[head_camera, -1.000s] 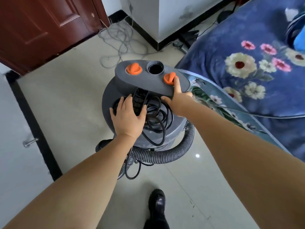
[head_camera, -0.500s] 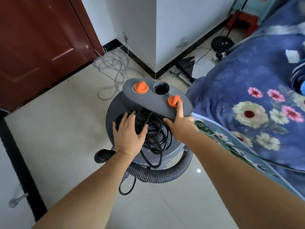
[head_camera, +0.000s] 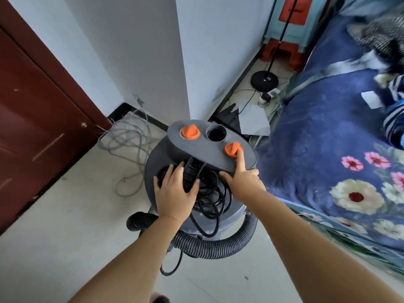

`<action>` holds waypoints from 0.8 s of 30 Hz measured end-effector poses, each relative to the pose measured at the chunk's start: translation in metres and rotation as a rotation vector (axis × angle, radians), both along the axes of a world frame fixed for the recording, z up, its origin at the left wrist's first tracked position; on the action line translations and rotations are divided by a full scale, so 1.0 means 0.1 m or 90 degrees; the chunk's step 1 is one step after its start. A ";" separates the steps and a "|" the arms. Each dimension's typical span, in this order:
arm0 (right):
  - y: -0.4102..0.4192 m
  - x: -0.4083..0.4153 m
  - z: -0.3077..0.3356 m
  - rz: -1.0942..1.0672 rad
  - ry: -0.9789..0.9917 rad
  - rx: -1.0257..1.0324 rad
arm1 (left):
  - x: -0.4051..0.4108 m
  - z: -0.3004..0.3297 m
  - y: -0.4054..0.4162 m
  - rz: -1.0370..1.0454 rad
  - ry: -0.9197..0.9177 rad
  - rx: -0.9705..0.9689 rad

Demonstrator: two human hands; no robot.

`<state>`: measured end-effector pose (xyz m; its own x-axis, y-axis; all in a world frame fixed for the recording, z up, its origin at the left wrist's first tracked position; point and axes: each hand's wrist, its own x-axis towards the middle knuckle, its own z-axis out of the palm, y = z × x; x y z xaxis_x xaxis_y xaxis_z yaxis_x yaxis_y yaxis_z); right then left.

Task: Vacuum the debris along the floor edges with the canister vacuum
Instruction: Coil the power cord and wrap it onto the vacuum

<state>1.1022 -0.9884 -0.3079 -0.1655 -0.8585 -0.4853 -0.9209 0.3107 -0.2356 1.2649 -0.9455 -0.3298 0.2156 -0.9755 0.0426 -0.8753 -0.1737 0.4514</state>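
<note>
The left hand [head_camera: 175, 193] lies spread, palm down and fingers apart, on the coil of black power cord [head_camera: 209, 193] piled on the lid of the round grey plastic canister vacuum [head_camera: 229, 213]; it presses on the cord and is not closed around it. The right hand [head_camera: 244, 180] rests on the rim of the raised grey top panel [head_camera: 209, 147], its index finger stretched out onto the right orange knob [head_camera: 232, 149] and the other fingers curled loosely. A second orange knob [head_camera: 189, 131] and an open round port [head_camera: 216, 134] sit further along the panel.

The vacuum stands on the pale tiled floor [head_camera: 72, 226], close beside the blue flowered bed cover [head_camera: 328, 149] and near the white wall corner [head_camera: 181, 62]. Its ribbed grey hose [head_camera: 218, 246] curls around the base.

The drum looks rigid and fairly heavy, its smooth shell poor for gripping; the panel's overhang seems the firm hold. Cord and hose are limp and likely to snag, so they probably want clearing first.
</note>
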 end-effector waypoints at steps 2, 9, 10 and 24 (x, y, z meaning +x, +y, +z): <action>-0.24 0.10 -0.03 -0.042 -0.016 0.005 | 0.13 -0.01 -0.32 -0.034 -0.001 -0.002; -1.05 0.05 -0.09 -0.111 -0.017 -0.003 | 0.14 -0.05 -1.25 -0.090 0.014 -0.032; -1.17 -0.01 -0.09 -0.103 -0.016 -0.006 | 0.08 -0.06 -1.35 -0.085 0.018 -0.038; -2.41 -1.02 0.11 0.055 -0.005 0.043 | -1.03 -0.09 -2.23 0.024 0.069 -0.003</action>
<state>0.9998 -1.2292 -0.2969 -0.0885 -0.8348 -0.5434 -0.9432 0.2456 -0.2236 1.1623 -1.1686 -0.3388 0.2562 -0.9664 0.0208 -0.8138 -0.2041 0.5441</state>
